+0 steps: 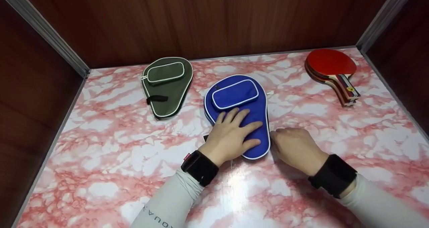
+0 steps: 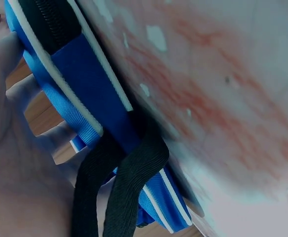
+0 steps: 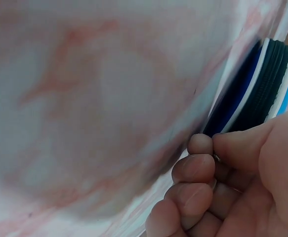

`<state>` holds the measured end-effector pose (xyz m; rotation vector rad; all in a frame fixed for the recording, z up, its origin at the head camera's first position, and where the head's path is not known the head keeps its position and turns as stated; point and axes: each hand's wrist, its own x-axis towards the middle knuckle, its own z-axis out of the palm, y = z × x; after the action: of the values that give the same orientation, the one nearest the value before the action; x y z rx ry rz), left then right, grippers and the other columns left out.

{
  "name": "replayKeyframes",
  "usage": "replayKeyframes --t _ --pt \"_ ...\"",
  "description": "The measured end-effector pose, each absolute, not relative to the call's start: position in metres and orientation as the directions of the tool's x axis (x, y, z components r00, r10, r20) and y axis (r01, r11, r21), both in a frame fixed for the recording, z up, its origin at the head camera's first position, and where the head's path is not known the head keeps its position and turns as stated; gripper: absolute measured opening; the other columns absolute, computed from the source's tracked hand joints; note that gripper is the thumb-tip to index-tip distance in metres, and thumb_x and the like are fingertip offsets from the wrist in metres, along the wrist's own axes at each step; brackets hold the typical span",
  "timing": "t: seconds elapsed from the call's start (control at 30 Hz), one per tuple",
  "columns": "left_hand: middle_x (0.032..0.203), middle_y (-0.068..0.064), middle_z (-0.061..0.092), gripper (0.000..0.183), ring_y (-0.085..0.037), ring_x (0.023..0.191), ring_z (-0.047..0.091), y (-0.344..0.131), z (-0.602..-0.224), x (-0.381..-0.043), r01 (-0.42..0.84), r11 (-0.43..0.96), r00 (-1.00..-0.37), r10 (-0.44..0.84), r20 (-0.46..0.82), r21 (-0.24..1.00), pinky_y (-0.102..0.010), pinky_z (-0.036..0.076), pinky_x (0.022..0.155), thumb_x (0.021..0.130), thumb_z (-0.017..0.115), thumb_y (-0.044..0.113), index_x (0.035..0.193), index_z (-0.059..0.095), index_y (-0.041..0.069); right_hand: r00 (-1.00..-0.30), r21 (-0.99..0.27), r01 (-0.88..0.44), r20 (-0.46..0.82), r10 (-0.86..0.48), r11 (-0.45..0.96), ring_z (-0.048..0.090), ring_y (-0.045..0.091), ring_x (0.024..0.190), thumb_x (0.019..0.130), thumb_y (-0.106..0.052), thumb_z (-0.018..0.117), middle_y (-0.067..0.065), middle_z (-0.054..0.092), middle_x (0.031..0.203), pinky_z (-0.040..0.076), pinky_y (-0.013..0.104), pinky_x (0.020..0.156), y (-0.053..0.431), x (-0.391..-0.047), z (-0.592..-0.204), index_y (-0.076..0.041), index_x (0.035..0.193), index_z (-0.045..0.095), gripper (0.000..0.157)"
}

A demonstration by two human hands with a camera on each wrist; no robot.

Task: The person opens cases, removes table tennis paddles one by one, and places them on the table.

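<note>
A blue table tennis bat case (image 1: 256, 107) with white piping and a small front pocket lies flat on the table. Spread over its lower half, my left hand (image 1: 229, 135) rests on the top face with fingers straight. In the left wrist view a black strap (image 2: 144, 153) loops from the case's side, beside a dark zipper (image 2: 50, 22). At the right edge is my right hand (image 1: 295, 147), fingers curled. Its thumb and forefinger pinch together at the dark zipper band (image 3: 267, 94) in the right wrist view; the zipper pull between them is mostly hidden.
An olive green bat case (image 1: 171, 90) with a black strap lies back left. Stacked red table tennis bats (image 1: 331, 63) lie at the back right, handles toward the front. Dark wood-look panels (image 1: 214, 23) wall in the pink marbled table (image 1: 110, 154) at the back and both sides.
</note>
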<state>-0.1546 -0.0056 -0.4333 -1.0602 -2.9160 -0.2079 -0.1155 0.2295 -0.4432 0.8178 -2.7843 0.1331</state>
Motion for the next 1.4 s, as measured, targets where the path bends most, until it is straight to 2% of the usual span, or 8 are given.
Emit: replayKeyframes --t 0.23,0.57,0.8,1.0,1.2,1.3,1.4 --pt "0.174 -0.008 0.041 0.058 -0.037 0.161 0.035 -0.006 -0.433 -0.154 0.644 0.757 -0.765 0.638 0.091 0.110 -0.061 0.033 0.125 0.109 0.055 0.066 0.162 0.057 0.042 -0.811 -0.036 -0.553 0.249 -0.529 0.832 0.067 0.030 0.065 0.091 -0.007 0.077 0.006 0.061 0.067 0.055 0.050 0.059 0.230 -0.106 -0.442 -0.011 0.080 0.063 0.018" --pt "0.175 -0.009 0.040 0.060 -0.038 0.161 0.034 -0.006 -0.433 -0.153 0.643 0.758 -0.766 0.637 0.085 0.109 -0.063 0.031 0.126 0.109 0.053 0.067 0.163 0.055 0.042 -0.816 -0.047 -0.555 0.227 -0.532 0.831 0.066 0.030 0.066 0.092 -0.006 0.078 0.005 0.064 0.071 0.055 0.049 0.059 0.228 -0.092 -0.444 -0.010 0.082 0.065 0.017" --pt "0.175 -0.008 0.040 0.059 -0.038 0.161 0.034 -0.006 -0.434 -0.153 0.640 0.761 -0.769 0.633 0.091 0.106 -0.063 0.032 0.126 0.109 0.053 0.067 0.163 0.055 0.042 -0.791 -0.038 -0.577 0.276 -0.546 0.816 0.063 0.025 0.060 0.097 -0.011 0.077 0.000 0.057 0.064 0.052 0.046 0.055 0.224 -0.085 -0.448 -0.014 0.073 0.059 0.031" --pt "0.175 -0.010 0.039 0.059 -0.040 0.160 0.035 -0.002 -0.435 -0.150 0.627 0.769 -0.779 0.618 0.107 0.119 -0.066 0.031 0.125 0.109 0.053 0.066 0.163 0.055 0.042 -0.811 -0.048 -0.553 0.261 -0.524 0.832 0.063 0.023 0.058 0.101 -0.014 0.074 -0.003 0.054 0.060 0.052 0.045 0.053 0.223 -0.082 -0.448 -0.018 0.070 0.056 0.036" --pt "0.169 -0.014 0.047 0.057 -0.043 0.156 0.041 0.008 -0.437 -0.141 0.565 0.818 -0.821 0.542 0.179 0.111 -0.069 0.037 0.120 0.109 0.057 0.064 0.160 0.060 0.039 -0.833 -0.071 -0.525 0.245 -0.495 0.848 0.063 0.022 0.058 0.101 -0.013 0.072 -0.004 0.053 0.060 0.052 0.046 0.052 0.227 -0.087 -0.443 -0.019 0.070 0.055 0.036" --pt "0.166 -0.017 0.050 0.058 -0.045 0.150 0.047 0.012 -0.433 -0.139 0.548 0.828 -0.831 0.525 0.181 0.114 -0.067 0.042 0.115 0.110 0.056 0.062 0.163 0.055 0.040 -0.850 -0.078 -0.505 0.221 -0.479 0.860 0.063 0.023 0.058 0.101 -0.013 0.071 -0.004 0.054 0.061 0.052 0.047 0.053 0.232 -0.093 -0.440 -0.019 0.071 0.057 0.034" --pt "0.167 -0.014 0.050 0.058 -0.041 0.147 0.050 0.007 -0.425 -0.145 0.563 0.816 -0.825 0.548 0.136 0.130 -0.063 0.044 0.113 0.111 0.059 0.056 0.167 0.049 0.043 -0.866 -0.080 -0.483 0.190 -0.463 0.872 0.063 0.025 0.059 0.101 -0.013 0.072 -0.002 0.056 0.062 0.053 0.050 0.054 0.238 -0.099 -0.437 -0.017 0.073 0.060 0.031"
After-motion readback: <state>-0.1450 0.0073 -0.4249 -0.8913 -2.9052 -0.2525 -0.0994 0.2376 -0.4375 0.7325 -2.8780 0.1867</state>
